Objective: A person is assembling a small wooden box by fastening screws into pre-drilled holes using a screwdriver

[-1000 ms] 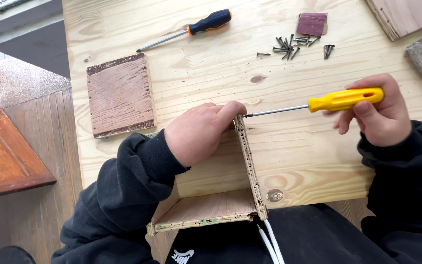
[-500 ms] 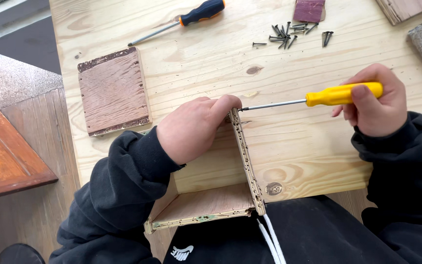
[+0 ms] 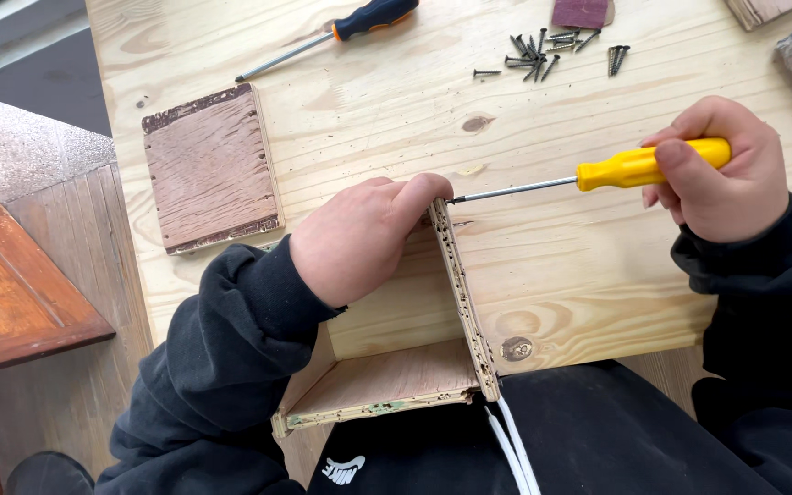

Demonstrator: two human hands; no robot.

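Note:
My left hand point(image 3: 364, 236) clasps the top end of an upright plywood panel point(image 3: 462, 298), fingers curled over its edge. That panel meets a second plywood piece point(image 3: 387, 383) at a corner, hanging off the near edge of the pale wooden table point(image 3: 414, 119). My right hand point(image 3: 721, 174) grips a yellow-handled screwdriver point(image 3: 639, 166), held level, its thin shaft running left with the tip against the panel's top end beside my left fingertips. Any screw at the tip is too small to see.
A loose brown plywood square point(image 3: 210, 168) lies left on the table. A black-and-orange screwdriver point(image 3: 332, 35) rests at the far edge, a pile of dark screws point(image 3: 543, 50) right of it, a small dark red block point(image 3: 581, 12) beyond. A reddish wooden frame point(image 3: 11, 293) stands at left.
The view has shifted slightly; both hands and the screwdriver keep the same pose, with my right hand's fingers a little differently placed on the handle.

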